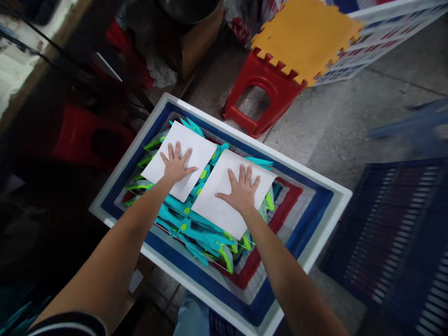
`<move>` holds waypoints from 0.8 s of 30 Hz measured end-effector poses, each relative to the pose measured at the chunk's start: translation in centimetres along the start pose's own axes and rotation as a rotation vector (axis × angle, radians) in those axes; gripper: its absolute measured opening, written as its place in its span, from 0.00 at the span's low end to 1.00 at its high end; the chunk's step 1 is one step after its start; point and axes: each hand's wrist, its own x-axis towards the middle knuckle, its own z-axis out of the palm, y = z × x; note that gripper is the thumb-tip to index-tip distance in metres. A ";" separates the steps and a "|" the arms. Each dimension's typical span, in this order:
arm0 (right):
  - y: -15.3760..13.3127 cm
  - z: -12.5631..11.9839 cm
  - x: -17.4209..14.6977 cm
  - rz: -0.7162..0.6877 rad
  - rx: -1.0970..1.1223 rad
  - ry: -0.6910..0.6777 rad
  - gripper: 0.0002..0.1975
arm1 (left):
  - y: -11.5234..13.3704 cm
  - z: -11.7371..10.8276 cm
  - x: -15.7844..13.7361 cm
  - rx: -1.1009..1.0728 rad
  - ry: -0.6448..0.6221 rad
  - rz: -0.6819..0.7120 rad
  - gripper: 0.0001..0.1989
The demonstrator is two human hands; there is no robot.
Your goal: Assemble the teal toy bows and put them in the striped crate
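Note:
My left hand (176,165) lies flat with spread fingers on a white sheet (191,142) that looks like paper or card. Flat on a second white sheet (210,198), to the right, rests my right hand (242,190), its fingers also apart. Both sheets lie over a heap of teal and lime-green plastic pieces (185,224), long and wing-like, whose exact kind I cannot make out. The heap sits inside a basket (315,186) with a white rim and blue, white and red bands. Most of the pieces under the sheets are hidden.
Beyond the basket stands a red stool (280,100) with an orange foam mat (308,37) on top. A white slatted crate (371,44) is behind it. Dark blue crates (392,233) stand at right. Another red stool (93,137) sits in shadow at left.

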 end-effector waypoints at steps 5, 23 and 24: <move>-0.2 0.7 0.4 0.017 -0.031 0.007 0.51 | -1.3 1.1 1.0 0.025 0.004 0.048 0.42; -0.2 -4.2 -6.1 0.003 0.024 0.135 0.32 | 2.9 -2.0 -9.5 -0.265 0.236 0.022 0.36; 0.8 -4.5 -8.3 0.012 0.037 0.161 0.29 | 3.8 -1.3 -12.9 -0.295 0.225 0.028 0.33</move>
